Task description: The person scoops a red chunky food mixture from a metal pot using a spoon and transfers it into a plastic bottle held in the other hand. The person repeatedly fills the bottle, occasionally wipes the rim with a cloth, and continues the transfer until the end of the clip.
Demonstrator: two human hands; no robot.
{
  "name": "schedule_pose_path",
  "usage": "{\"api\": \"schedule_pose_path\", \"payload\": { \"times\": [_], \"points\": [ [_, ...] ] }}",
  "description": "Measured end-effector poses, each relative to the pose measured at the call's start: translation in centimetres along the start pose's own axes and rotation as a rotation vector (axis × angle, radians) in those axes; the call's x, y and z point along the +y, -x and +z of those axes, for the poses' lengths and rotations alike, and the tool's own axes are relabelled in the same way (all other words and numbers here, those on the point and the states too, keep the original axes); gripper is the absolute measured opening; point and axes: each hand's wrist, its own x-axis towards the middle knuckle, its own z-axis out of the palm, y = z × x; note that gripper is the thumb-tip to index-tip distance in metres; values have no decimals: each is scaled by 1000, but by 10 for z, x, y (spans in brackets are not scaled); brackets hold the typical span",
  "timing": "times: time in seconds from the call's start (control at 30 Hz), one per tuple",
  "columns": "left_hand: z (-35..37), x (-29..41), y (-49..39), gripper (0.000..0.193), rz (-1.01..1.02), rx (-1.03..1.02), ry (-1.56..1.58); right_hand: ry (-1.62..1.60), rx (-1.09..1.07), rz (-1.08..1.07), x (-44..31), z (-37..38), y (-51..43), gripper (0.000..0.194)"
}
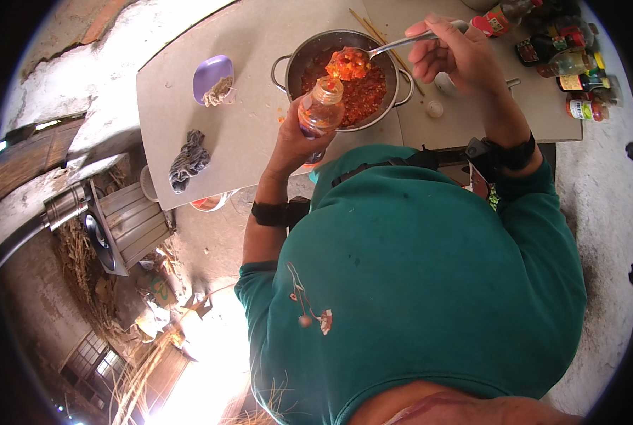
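My left hand (290, 139) grips a clear glass jar (321, 109) by its body, tilted, with its mouth at the near rim of a metal pot (290, 87). Red smears coat the inside of the jar. In my right hand (452, 53) is a metal spoon (401, 43), held by its handle. Its bowl carries a heap of chopped red chili sauce (348, 64) just above the jar's mouth. More of the red chopped mixture (367, 98) lies in the two-handled pot. Part of the pot is hidden behind the jar and the spoonful.
Left on the table (252, 154) are a purple plastic dish (210, 71), a scrubbing wad (219, 91) and a crumpled grey cloth (189, 162). Wooden chopsticks (361, 20) lie behind the pot. Several sauce bottles (550, 49) stand by the right wall. A small round white item (434, 109) sits nearby.
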Motion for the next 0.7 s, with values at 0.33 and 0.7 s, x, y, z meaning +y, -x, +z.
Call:
{"api": "schedule_pose_path", "payload": {
  "times": [0.33, 0.7],
  "points": [
    [4, -5, -2, 71, -20, -10, 16, 305, -128, -210, -17, 35, 13, 36],
    [5, -6, -1, 69, -3, 3, 46, 314, -119, -285, -19, 44, 21, 34]
  ]
}}
